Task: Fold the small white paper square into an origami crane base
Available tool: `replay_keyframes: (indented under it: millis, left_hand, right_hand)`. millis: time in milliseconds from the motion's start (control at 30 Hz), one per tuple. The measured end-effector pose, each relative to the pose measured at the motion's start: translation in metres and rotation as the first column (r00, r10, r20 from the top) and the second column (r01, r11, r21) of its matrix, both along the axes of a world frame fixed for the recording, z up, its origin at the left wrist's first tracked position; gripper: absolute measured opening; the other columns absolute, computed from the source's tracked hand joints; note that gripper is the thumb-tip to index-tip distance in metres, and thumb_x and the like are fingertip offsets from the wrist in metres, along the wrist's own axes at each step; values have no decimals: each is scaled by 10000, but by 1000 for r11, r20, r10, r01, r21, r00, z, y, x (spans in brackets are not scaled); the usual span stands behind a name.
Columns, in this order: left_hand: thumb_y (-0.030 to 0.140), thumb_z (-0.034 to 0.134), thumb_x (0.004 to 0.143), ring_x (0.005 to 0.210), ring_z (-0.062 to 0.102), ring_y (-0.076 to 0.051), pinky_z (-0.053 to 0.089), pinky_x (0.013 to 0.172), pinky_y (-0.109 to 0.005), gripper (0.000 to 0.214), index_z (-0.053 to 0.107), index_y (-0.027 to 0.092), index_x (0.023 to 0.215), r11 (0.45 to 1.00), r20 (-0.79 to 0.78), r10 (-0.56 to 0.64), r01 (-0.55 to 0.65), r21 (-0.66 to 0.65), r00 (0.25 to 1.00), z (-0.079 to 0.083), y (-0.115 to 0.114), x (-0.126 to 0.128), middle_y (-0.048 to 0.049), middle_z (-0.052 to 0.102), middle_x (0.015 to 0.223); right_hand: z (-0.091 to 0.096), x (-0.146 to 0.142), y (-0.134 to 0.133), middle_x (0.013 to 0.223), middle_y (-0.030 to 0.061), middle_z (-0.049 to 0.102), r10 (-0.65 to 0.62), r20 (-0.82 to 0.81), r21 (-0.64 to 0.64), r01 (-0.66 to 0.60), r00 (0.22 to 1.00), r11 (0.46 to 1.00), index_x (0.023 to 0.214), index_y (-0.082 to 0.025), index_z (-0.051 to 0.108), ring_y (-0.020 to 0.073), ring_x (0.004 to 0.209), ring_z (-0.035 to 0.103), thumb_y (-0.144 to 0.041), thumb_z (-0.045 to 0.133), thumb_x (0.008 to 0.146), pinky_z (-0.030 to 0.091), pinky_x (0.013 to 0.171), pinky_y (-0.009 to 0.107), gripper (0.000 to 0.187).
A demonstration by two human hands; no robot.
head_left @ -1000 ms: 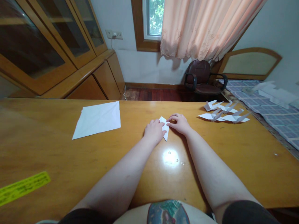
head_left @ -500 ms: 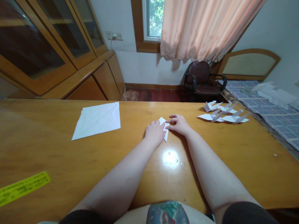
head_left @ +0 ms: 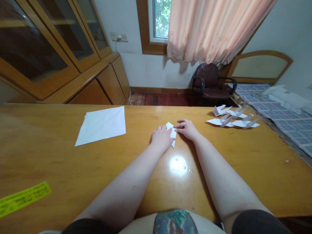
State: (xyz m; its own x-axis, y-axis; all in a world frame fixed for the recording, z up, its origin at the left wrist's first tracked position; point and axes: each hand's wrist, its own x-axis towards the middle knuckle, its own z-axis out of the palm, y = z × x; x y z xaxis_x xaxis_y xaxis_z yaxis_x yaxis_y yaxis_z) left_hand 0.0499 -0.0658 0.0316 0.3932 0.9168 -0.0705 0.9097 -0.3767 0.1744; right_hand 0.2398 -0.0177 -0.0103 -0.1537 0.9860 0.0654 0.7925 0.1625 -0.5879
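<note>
Across the low part of the view runs a big, shiny wooden table (head_left: 60, 169). Behind it on the left stands a tall brown cabinet (head_left: 81, 79) with glass doors. On the far right is a bed (head_left: 290, 123) with a checked blue cover. A long pink curtain (head_left: 207, 29) hangs over part of the window (head_left: 162, 19) at the back. Below the curtain sits a dark red chair (head_left: 207, 79) with black arms. On the left part of the table lies a big white sheet of paper (head_left: 102, 126). On the right, near the back edge, sit four white paper birds (head_left: 240, 123), close together. A yellow strip (head_left: 26, 197) with dark marks lies at the near left. The left hand (head_left: 161, 138) lies spread, palm down, over the left side of a folded paper (head_left: 173, 134), with its thumb on the lower part. The right hand (head_left: 189, 130) is at the other side, with bent fingers and its fingertips by the right edge. I cannot tell if they pinch it. This folded paper is small, white and pointed at the bottom, and it lies on the middle of the table, between the two hands. Smallest is a tiny white scrap (head_left: 287, 161) near the right edge of the table.
</note>
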Motion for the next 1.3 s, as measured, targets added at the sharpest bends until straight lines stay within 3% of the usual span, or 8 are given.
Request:
replay_keyframes:
  millis: [200,433,733,800,967,1100,1300]
  left_hand:
    - [490,585,852,1095,483,-308,438,886,-413,480,565,277,1281,1000,17,-1,0,23,1000,-2,1,-1,-112,551,1198]
    - [332,451,935,1061,493,-294,430,880,-422,366,595,331,1272,1000,43,3,-3,6,999,-5,8,-7,-82,569,1197]
    - [401,545,893,1099,487,-305,403,933,-439,398,588,356,1286,1000,87,-11,12,-10,996,-10,15,-12,-77,566,1212]
    - [415,564,886,1103,497,-300,403,938,-432,394,594,365,1276,1000,98,-7,7,-2,995,-11,16,-13,-70,577,1209]
    - [450,643,834,1090,543,-283,419,947,-411,439,615,311,1250,1000,202,17,-20,14,979,-18,27,-19,-57,635,1177]
    - [318,660,832,1045,591,-230,440,931,-338,279,690,246,1100,997,324,83,-77,-32,942,-23,36,-24,-50,682,1109]
    - [309,684,804,1004,596,-232,449,902,-348,155,715,241,940,990,356,137,-138,-22,924,-22,36,-25,-44,693,1050]
  right_hand:
    - [-1,-6,0,1161,34,650,-74,-4,28,74,997,997,892,-330,784,224,1076,581,-292,682,806,427,1007,398,139]
    - [1,-8,-3,1156,35,656,-82,27,53,81,996,995,879,-327,785,240,1085,568,-266,659,819,400,1020,426,153]
    - [4,-18,-10,1125,26,686,-168,2,91,167,986,982,845,-315,786,259,1080,567,-249,636,827,412,985,443,165]
    - [5,-18,-11,1094,28,699,-136,6,120,134,991,984,871,-316,783,261,1072,569,-279,641,834,409,980,455,151]
    - [9,-16,-11,1091,41,709,91,31,174,-95,995,980,824,-295,783,252,1057,578,-278,710,790,405,986,463,83]
    - [11,-13,-10,1099,43,719,179,67,143,-187,982,972,846,-295,786,257,1041,597,-292,700,806,415,974,478,95]
    - [11,-11,-10,1195,67,692,304,11,76,-304,953,950,991,-270,766,252,1109,617,-324,746,768,409,1021,441,230]
